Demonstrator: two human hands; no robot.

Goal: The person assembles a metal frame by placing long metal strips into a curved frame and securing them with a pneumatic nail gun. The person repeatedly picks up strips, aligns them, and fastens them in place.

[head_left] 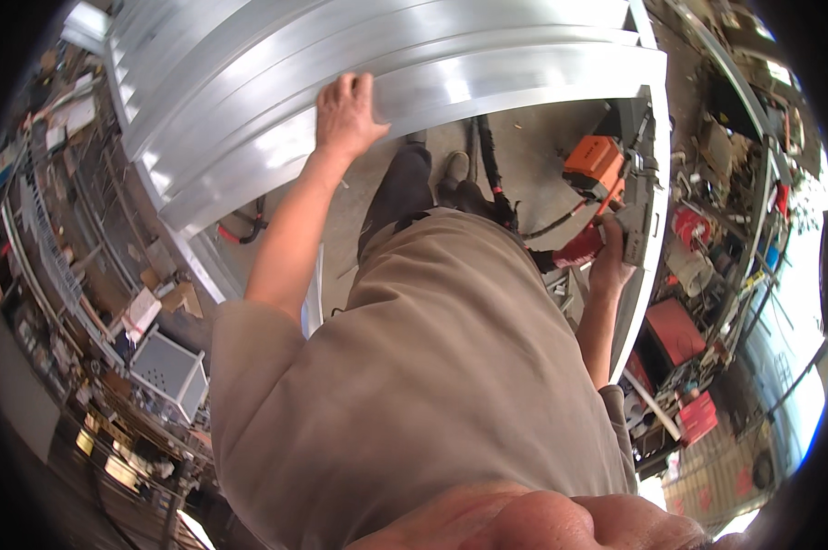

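My left hand rests on the near edge of a ribbed, shiny sheet-metal panel, its fingers bent on the metal and its thumb apart. At the right side of the frame, my right hand is closed around a grey-bodied tool lying along the pale metal frame rail. Its fingers are partly hidden. Just left of that hand is a dark red piece, its kind unclear. An orange box-shaped unit sits just beyond the hand; whether it joins the tool is hard to tell.
Dark cables and hoses hang near my legs inside the frame. To the right are a red box, a red bucket and cluttered shelving. A grey cabinet and racks with metal lengths stand to the left.
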